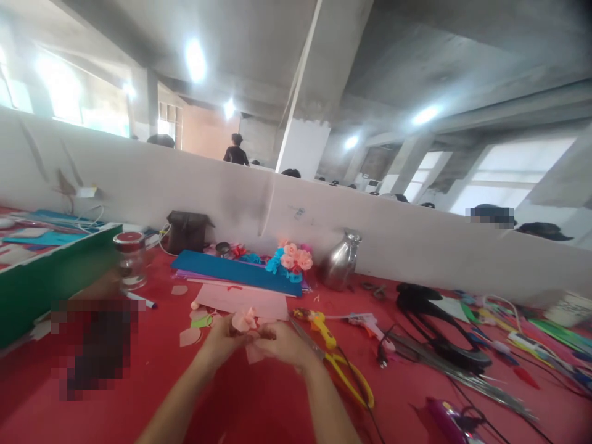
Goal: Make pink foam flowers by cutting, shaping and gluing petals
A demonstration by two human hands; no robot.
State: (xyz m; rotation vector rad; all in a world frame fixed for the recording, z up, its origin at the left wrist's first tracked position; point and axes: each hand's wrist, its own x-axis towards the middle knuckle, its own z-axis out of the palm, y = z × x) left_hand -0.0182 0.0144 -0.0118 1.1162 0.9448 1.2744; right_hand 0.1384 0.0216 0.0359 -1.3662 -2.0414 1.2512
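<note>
Left hand (222,339) and right hand (284,345) meet low over red table (185,401), fingers curled nearly closed, pinching pink flower (245,319); petals curled, layered, top open.

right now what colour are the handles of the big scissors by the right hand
Yellow, seen in the head view.

Shiny metal jug (341,260), matt blue sheets (235,271)
</note>
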